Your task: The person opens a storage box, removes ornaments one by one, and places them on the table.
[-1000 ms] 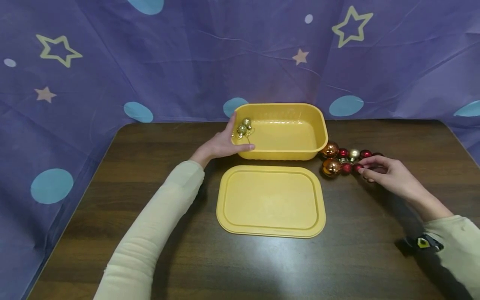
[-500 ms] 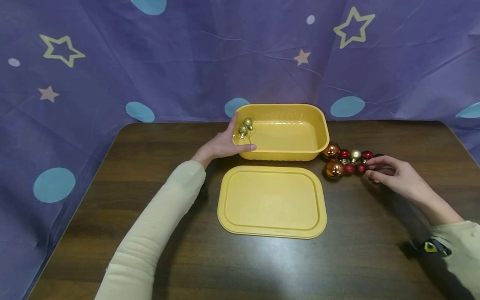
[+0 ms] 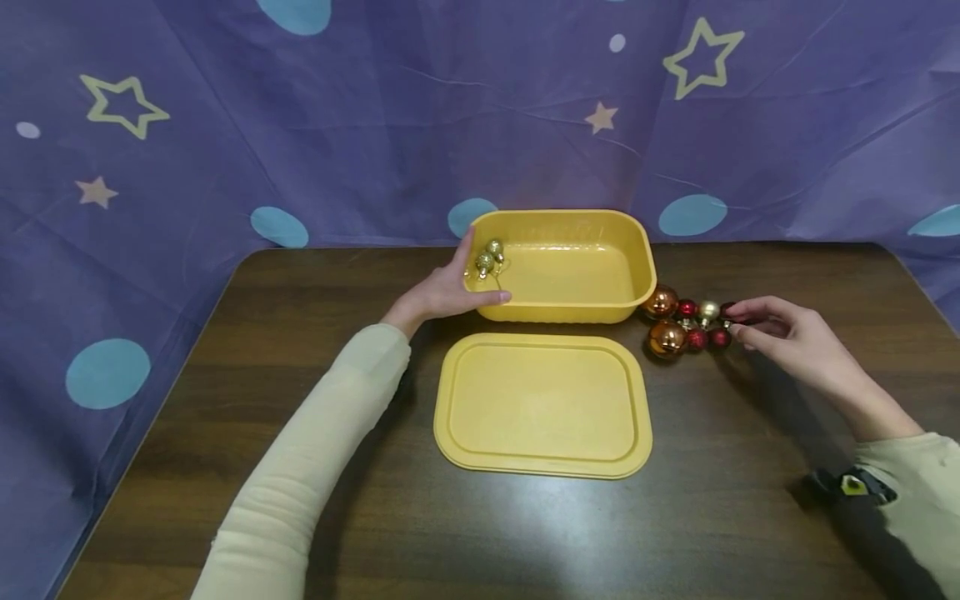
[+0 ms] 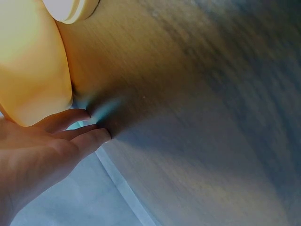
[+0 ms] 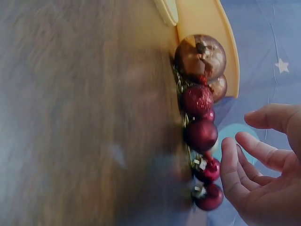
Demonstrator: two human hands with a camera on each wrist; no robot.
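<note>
My left hand [image 3: 438,292] rests at the left end of a deep yellow plastic container [image 3: 566,313], its thumb along the front rim. In the left wrist view its fingers lie fairly straight beside the container's wall. Two small gold baubles [image 3: 485,262] are inside, at the left. To the right of the container lies a cluster of Christmas baubles: copper ones [image 3: 667,340], small red ones [image 3: 720,337] and a pale gold one [image 3: 708,312]. Over the cluster's right end hovers my right hand [image 3: 798,337]. In the right wrist view its thumb and fingers are apart, holding nothing.
A flat yellow lid [image 3: 543,404] lies on the dark wooden table [image 3: 712,500] in front of the container. Behind the table hangs a purple cloth [image 3: 420,108] printed with stars and dots.
My right hand's fingertips have left the front red bauble, drawn back to the right and risen slightly. The nearby baubles have shifted a little. My left hand stays on the container.
</note>
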